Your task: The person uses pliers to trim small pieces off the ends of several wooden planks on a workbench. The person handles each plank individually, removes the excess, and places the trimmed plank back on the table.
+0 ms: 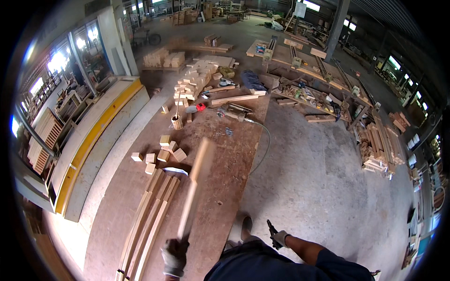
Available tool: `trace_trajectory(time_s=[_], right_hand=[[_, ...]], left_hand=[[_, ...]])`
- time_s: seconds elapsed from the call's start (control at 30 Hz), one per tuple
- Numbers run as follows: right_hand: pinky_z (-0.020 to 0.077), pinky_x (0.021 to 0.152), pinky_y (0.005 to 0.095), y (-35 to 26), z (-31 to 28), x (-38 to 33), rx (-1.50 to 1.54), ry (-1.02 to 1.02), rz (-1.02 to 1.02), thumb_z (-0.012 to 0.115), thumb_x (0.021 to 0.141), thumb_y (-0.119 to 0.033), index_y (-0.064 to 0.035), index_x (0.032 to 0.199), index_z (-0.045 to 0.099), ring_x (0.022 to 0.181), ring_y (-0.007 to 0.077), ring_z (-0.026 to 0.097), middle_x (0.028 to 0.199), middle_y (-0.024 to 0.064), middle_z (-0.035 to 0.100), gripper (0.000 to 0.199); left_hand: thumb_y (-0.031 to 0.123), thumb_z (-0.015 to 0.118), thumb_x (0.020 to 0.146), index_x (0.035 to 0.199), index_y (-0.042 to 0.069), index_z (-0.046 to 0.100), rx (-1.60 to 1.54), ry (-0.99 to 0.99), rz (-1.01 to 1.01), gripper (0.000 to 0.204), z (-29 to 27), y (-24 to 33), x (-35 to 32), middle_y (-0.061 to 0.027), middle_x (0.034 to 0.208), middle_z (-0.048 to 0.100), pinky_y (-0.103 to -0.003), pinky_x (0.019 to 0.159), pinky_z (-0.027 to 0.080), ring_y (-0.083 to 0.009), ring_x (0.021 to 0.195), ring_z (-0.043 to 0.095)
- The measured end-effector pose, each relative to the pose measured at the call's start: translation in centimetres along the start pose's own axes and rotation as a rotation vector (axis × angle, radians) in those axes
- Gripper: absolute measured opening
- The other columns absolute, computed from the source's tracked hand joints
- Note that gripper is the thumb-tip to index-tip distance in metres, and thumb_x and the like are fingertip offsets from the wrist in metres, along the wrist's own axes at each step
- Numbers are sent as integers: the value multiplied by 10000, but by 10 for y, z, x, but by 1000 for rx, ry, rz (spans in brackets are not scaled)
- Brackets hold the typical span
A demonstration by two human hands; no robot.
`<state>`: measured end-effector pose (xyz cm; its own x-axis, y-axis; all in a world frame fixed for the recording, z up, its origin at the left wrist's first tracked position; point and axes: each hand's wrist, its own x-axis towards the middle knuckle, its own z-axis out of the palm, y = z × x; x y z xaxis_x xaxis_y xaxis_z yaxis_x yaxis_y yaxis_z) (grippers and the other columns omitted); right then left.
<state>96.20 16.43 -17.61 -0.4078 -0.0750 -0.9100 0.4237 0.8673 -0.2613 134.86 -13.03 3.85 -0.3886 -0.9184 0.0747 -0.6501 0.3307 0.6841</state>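
My left hand [175, 258], in a grey glove, is closed around the lower end of a long wooden leg [191, 199]. The leg points away from me above the brown workbench [220, 175]; its far part is thicker and blurred by motion. Off the bench's right side, my gloved right hand [280, 239] grips a slim black tool [272, 228], too small to name. Left of the raised leg, several similar wooden legs [152, 210] lie side by side on the bench. Beyond their far ends sit several small wooden blocks [163, 155] and a white curved piece [176, 171].
Farther along the bench are a cup of sticks [176, 122], a power tool [234, 113] with a grey hose [268, 140], and piled wood blocks [192, 84]. A yellow-striped machine bed [101, 143] stands left. Timber stacks [379, 143] and another worktable [309, 65] are right.
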Motion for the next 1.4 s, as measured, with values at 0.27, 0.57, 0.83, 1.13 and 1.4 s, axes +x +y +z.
trace_trajectory(time_s=[0.27, 0.57, 0.83, 1.13, 1.4], right_hand=[[469, 446, 443, 42, -24, 2, -130, 40, 62, 775, 926, -196, 40, 945, 661, 548, 290, 624, 696, 143, 623, 262], [487, 468, 433, 53, -11, 11, -91, -24, -7, 765, 919, -214, 68, 984, 662, 556, 278, 636, 709, 145, 645, 308], [491, 451, 413, 21, -8, 2, -149, -60, -22, 765, 933, -201, 45, 911, 677, 560, 261, 662, 699, 134, 664, 261], [493, 443, 410, 11, -6, 14, -169, -54, -42, 760, 937, -198, 57, 965, 665, 565, 254, 667, 712, 128, 661, 274], [498, 444, 414, 12, -2, 3, -151, -31, -23, 775, 926, -206, 55, 966, 678, 557, 256, 666, 706, 122, 670, 282]], left_hand=[[267, 641, 1038, 1083, 22, 634, -871, 365, -61, 249, -101, 123, 80, -92, 862, 715, -308, 709, 549, -175, 750, 683], [329, 689, 997, 1156, 42, 698, -1048, 574, -479, 329, -73, 2, 43, -113, 1029, 721, -397, 827, 621, -228, 953, 711], [369, 744, 938, 1035, 111, 688, -1482, 688, -949, 282, 42, -122, -88, -56, 926, 688, -405, 707, 591, -241, 800, 677], [419, 669, 969, 1251, 86, 624, -1488, 640, -1515, 439, 100, -119, -150, -110, 1328, 614, -330, 943, 597, -272, 1234, 583], [649, 612, 969, 991, 194, 684, -1365, 346, -1044, 461, 131, -169, -171, -28, 994, 671, -345, 720, 570, -233, 860, 653]])
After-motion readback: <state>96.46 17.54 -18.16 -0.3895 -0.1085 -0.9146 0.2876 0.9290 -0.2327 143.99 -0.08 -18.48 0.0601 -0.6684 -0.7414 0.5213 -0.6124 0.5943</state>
